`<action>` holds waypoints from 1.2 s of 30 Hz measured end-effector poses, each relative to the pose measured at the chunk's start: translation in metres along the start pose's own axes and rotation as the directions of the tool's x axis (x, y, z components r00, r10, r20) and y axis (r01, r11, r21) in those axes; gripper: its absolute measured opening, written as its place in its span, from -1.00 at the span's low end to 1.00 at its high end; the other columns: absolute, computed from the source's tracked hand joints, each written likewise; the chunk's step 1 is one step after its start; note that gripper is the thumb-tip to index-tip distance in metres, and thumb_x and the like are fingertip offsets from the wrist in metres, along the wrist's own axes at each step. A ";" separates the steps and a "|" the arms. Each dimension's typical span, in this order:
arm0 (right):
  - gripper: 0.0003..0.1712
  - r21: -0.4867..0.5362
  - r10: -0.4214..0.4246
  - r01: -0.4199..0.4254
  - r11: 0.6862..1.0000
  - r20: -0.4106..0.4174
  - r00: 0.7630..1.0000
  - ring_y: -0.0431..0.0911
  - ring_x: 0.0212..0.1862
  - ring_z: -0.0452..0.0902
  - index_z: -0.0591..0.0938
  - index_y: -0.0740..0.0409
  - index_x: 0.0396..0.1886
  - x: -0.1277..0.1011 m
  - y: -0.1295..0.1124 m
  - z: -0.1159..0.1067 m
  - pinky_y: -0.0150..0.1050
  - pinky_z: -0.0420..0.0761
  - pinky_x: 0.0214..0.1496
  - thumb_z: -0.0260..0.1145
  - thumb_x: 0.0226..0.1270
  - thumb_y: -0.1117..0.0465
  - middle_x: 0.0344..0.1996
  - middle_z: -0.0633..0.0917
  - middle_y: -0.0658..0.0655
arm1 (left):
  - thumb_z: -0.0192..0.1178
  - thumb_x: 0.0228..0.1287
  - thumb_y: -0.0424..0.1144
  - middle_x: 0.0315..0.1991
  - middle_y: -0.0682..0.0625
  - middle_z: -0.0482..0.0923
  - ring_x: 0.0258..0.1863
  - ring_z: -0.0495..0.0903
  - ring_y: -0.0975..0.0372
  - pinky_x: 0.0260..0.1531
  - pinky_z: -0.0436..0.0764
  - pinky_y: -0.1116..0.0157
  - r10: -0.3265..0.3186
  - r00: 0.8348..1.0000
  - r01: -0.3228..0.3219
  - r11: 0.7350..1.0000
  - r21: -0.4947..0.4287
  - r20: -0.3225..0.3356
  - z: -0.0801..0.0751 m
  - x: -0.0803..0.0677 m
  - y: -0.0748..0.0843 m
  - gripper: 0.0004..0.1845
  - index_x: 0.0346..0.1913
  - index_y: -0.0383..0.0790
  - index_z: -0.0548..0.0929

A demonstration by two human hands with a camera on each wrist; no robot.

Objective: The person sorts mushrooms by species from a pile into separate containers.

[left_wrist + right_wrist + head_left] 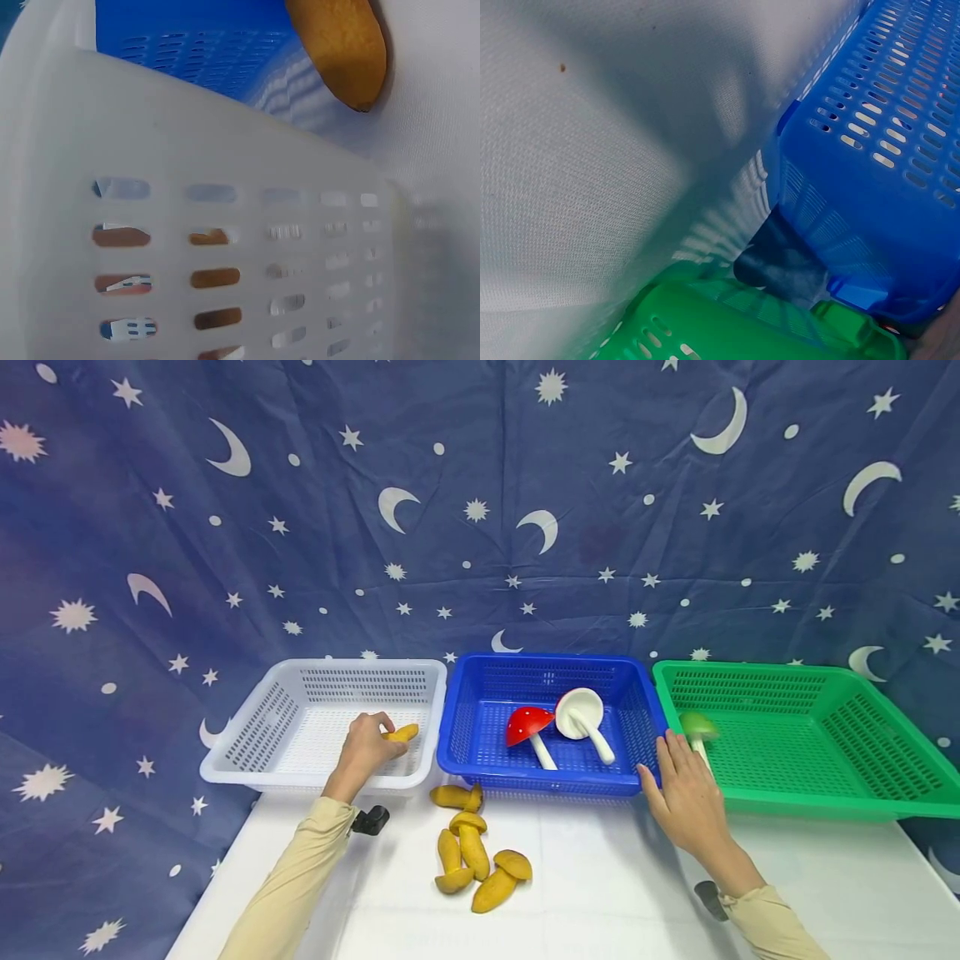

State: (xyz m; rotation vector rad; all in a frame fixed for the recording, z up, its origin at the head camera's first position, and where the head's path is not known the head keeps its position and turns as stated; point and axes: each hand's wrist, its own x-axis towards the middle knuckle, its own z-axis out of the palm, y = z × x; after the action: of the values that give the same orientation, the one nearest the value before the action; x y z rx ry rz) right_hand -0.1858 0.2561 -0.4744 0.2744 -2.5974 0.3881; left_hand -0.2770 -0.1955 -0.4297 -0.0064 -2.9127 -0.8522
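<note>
My left hand [365, 750] reaches into the white basket [243, 775] and pinches a yellow mushroom [403, 733] low over the bottom, near the right wall. Through the slots in the left wrist view, a patch of the yellow mushroom [216, 278] shows behind the wall. With straight fingers, my right hand [690, 797] lies over the place where the blue basket [555, 782] and the green basket [810, 802] meet, fingertips at their rims. Several more yellow mushrooms [495, 891] lie on the white table in front of the white and blue baskets.
Two red-capped mushrooms [530, 724] with white stems rest in the blue basket. A green-capped mushroom [698, 727] lies at the left side of the green basket, its stem partly behind my right hand. A dark blue curtain [465, 510] with moons and stars hangs behind the baskets.
</note>
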 end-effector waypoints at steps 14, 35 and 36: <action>-0.29 0.020 -0.008 0.008 1.000 0.002 1.000 0.30 0.37 0.09 0.28 0.52 0.29 0.000 -0.002 0.002 0.08 -0.03 0.44 -0.02 0.46 -0.03 0.32 0.25 0.46 | 0.34 0.05 -0.34 -0.17 -0.31 0.55 -0.15 0.51 -0.08 -0.19 0.54 0.04 0.024 0.999 -0.023 1.000 -0.014 0.028 -0.016 -0.007 0.006 -0.73 -0.17 -0.39 0.64; -0.29 0.021 0.002 -0.002 1.000 0.009 1.000 0.32 0.36 0.08 0.27 0.54 0.29 0.001 -0.001 0.000 0.11 -0.02 0.43 -0.04 0.47 -0.03 0.31 0.24 0.49 | 0.36 0.05 -0.30 -0.20 -0.15 0.61 -0.12 0.56 -0.01 -0.10 0.54 0.05 0.211 0.977 -0.211 0.967 -0.139 -0.018 -0.033 -0.049 0.038 -0.79 -0.21 -0.26 0.67; -0.29 0.020 0.003 -0.003 1.000 0.009 1.000 0.32 0.36 0.08 0.27 0.53 0.29 0.001 -0.002 -0.001 0.11 -0.02 0.43 -0.05 0.47 -0.03 0.31 0.24 0.49 | 0.37 0.04 -0.30 -0.22 -0.13 0.61 -0.13 0.57 0.00 -0.10 0.54 0.05 0.220 0.975 -0.222 0.965 -0.139 -0.027 -0.033 -0.052 0.039 -0.79 -0.22 -0.26 0.67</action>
State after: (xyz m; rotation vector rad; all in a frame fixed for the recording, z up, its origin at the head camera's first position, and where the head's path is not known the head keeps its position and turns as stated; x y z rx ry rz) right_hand -0.1857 0.2546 -0.4733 0.2795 -2.6040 0.4157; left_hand -0.2210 -0.1790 -0.3862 -0.3303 -2.7655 -1.0107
